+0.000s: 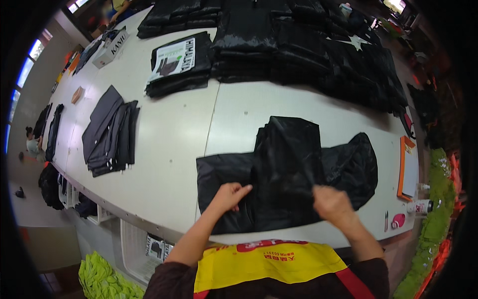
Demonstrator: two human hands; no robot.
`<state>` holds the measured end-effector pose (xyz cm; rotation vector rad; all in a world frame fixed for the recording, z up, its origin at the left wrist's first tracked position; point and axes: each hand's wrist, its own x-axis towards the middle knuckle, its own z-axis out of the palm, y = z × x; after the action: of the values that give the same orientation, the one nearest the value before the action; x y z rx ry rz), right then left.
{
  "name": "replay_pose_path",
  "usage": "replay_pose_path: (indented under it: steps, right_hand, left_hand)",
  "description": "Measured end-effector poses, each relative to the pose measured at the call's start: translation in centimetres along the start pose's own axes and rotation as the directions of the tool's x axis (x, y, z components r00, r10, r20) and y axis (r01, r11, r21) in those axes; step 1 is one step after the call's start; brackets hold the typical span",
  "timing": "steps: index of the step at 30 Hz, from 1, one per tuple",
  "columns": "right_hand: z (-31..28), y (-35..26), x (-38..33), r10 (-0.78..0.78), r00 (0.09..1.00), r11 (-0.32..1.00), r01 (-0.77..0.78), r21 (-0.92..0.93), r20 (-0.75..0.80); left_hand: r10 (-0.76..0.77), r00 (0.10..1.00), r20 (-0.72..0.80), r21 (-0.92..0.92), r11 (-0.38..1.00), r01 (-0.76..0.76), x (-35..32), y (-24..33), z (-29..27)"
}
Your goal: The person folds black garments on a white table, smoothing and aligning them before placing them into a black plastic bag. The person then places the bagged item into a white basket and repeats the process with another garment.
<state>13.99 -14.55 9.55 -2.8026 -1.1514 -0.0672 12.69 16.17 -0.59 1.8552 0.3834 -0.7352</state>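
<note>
A shiny black garment (287, 172) lies partly folded on the white table in front of me. Its raised middle layers stand over a flatter panel on the left and a rumpled part on the right; its exact kind cannot be made out. My left hand (230, 196) rests at the left panel, thumb stretched toward the middle fold and fingers curled at the cloth. On the other side my right hand (334, 203) is closed in a fist on the right edge of the middle section, slightly blurred by motion.
Stacks of black packages (246, 37) fill the far side, beside a package pile topped by a printed sheet (172, 59). Folded dark garments (110, 132) lie to the left. An orange-edged tray (408, 167) and a cup (420, 206) stand at the right edge. Another person (34, 144) is far left.
</note>
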Motion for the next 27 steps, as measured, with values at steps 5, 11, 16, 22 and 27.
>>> replay_pose_path:
  steps: [5, 11, 16, 22, 27]
  right_hand:
    - [5.4, -8.1, -3.7, -0.112, 0.993, 0.954, 0.12, 0.273, -0.046]
    - [6.2, -7.6, -6.2, 0.004, 1.0, 0.95, -0.01, 0.311, 0.019]
    - [5.6, -10.3, -1.6, -0.212, 0.974, 0.879, 0.156, 0.451, 0.076]
    - [4.1, 4.0, 7.8, 0.251, 0.956, 0.916, -0.185, 0.356, -0.15]
    - [4.9, 7.5, 11.2, 0.37, 0.616, 0.502, -0.763, 0.408, 0.696]
  left_hand:
    - [0.43, 0.882, -0.193, 0.231, 0.893, -0.385, 1.9, -4.4, 1.0]
    - [0.154, 0.988, -0.026, -0.107, 0.982, -0.156, -0.6, -1.7, 0.7]
    - [0.264, 0.961, 0.083, -0.112, 0.961, -0.254, -1.1, -3.1, -0.2]
    - [0.468, 0.879, 0.089, -0.294, 0.856, -0.426, -0.8, -6.5, 0.9]
    - [0.446, 0.892, -0.069, -0.206, 0.869, -0.45, -1.3, -7.2, 1.4]
